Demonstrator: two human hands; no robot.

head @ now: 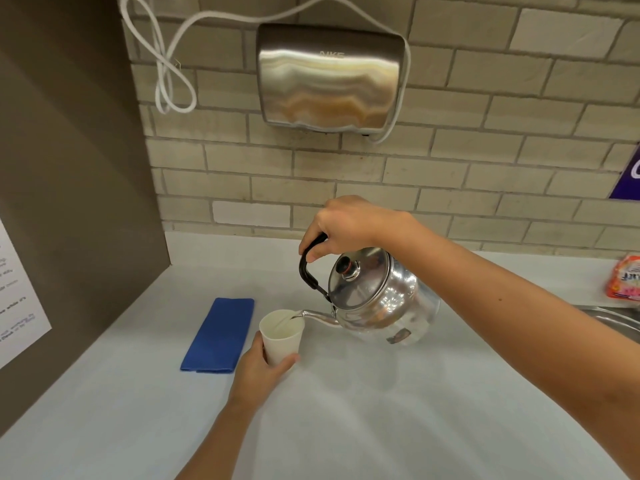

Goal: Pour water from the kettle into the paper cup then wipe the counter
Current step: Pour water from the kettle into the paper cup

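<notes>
A shiny metal kettle [377,299] with a black handle is tilted to the left above the white counter [381,410], its spout over the rim of a white paper cup [281,336]. Water runs from the spout into the cup. My right hand [341,226] grips the kettle's handle from above. My left hand [258,372] wraps around the lower part of the cup, which stands upright on or just above the counter. A folded blue cloth [220,336] lies flat on the counter just left of the cup.
A steel hand dryer [329,77] with a looped white cord hangs on the brick-tile wall above. A brown side panel [69,202] with a paper notice bounds the left. At right are a sink edge [616,318] and an orange packet [625,282].
</notes>
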